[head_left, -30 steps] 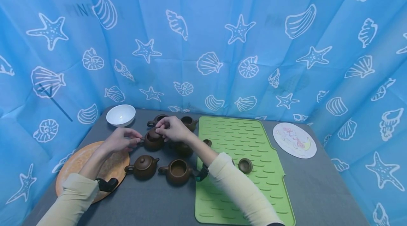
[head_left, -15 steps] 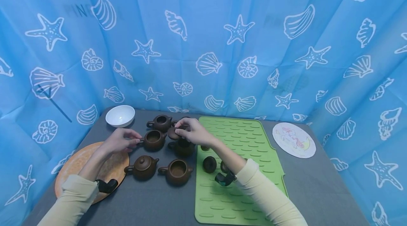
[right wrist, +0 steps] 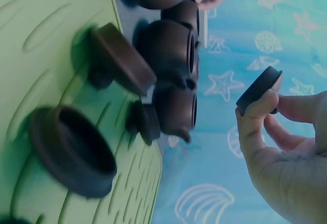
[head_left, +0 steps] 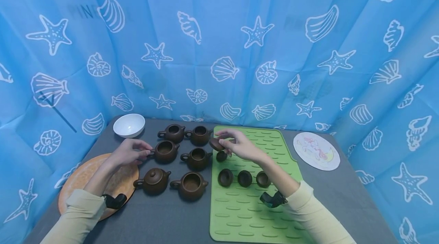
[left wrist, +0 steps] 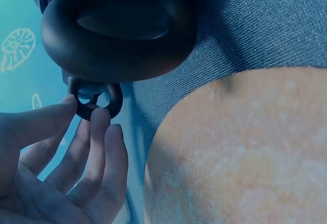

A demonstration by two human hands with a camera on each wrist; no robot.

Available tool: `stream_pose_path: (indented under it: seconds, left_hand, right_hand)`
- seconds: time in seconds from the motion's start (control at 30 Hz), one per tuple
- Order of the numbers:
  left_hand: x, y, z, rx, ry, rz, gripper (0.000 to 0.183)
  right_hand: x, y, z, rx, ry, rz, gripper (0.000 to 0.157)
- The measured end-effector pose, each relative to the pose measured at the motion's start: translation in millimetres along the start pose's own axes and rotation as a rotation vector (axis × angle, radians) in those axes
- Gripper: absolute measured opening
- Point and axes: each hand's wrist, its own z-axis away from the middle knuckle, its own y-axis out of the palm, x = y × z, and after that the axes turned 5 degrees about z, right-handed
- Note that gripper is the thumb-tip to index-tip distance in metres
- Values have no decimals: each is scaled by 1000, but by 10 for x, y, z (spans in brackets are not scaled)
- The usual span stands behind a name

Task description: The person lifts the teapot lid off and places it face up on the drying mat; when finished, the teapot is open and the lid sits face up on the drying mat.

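Observation:
In the head view, my left hand (head_left: 132, 152) pinches the handle of a brown, lidless teapot (head_left: 165, 151); the left wrist view shows thumb and fingers on its small ring handle (left wrist: 116, 101). My right hand (head_left: 240, 146) holds a teapot lid (head_left: 217, 144) tilted above the left edge of the green mat (head_left: 236, 213). The right wrist view has this lid (right wrist: 259, 90) between thumb and fingers. Several other lids, one of them here (head_left: 225, 178), lie on the mat, knob down. Around the gripped teapot stand several open teapots, such as this teapot (head_left: 189, 186).
One teapot (head_left: 153, 181) at the front left wears its lid. An orange round placemat (head_left: 99, 183) lies beneath my left forearm. At the back left stands a white bowl (head_left: 128, 125); a white disc with a drawing (head_left: 316, 151) lies right of the mat. A blue curtain (head_left: 219, 45) hangs behind.
My right hand has lifted the lid off the teapot and carried it right, past the other teapots to the mat's edge. My left hand stays on the handle.

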Motion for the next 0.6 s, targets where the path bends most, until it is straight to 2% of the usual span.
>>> stream_pose_path:
  seconds: [0.13,0.43,0.6]
  left_hand:
    - [-1,-5,2,7,4,5,25]
    - [0,4,9,3,15,5,26]
    - [-9,0,24,4,18,9,26]
  right_hand:
    - [-65,-125,116,30,-12,-31,47]
    - [-271,-292,268,83,72,-199,48]
    - [-388,-343,335,69,99,-205,53]
